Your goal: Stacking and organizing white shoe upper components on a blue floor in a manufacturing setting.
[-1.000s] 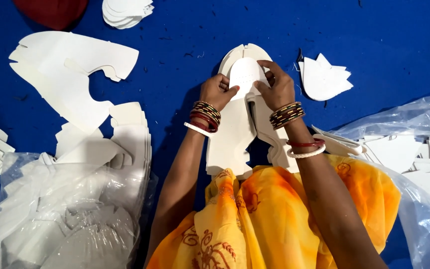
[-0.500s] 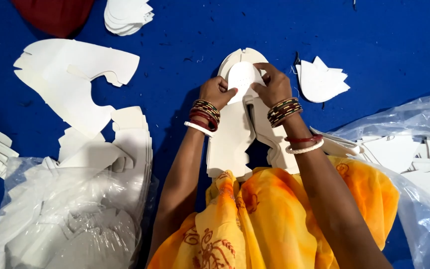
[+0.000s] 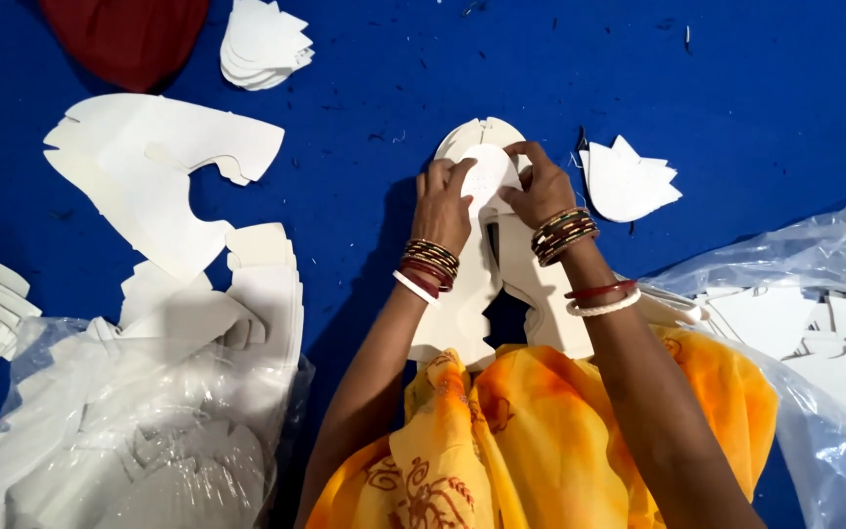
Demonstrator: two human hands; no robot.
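Both hands are on the same thing, a tall white cut-out shape point(image 3: 487, 250) lying flat on the blue cloth point(image 3: 736, 88) in the middle of the view. The left hand point(image 3: 441, 204) has its fingers bent and presses down on the round top of the shape. The right hand point(image 3: 539, 186) pinches the top edge between thumb and fingers. Since a moment ago the hands have stayed on that round top, and the right fingers have crept a little higher along the edge, so the pressing work there goes on. At 3 o'clock from the hands lies a small leaf-shaped piece point(image 3: 629, 181). At 9 o'clock is a big white cut-out point(image 3: 164, 171). At 11 o'clock sits a stack of leaf pieces point(image 3: 266, 41). Clear plastic bags point(image 3: 129, 431) of pieces lie at 7 o'clock.
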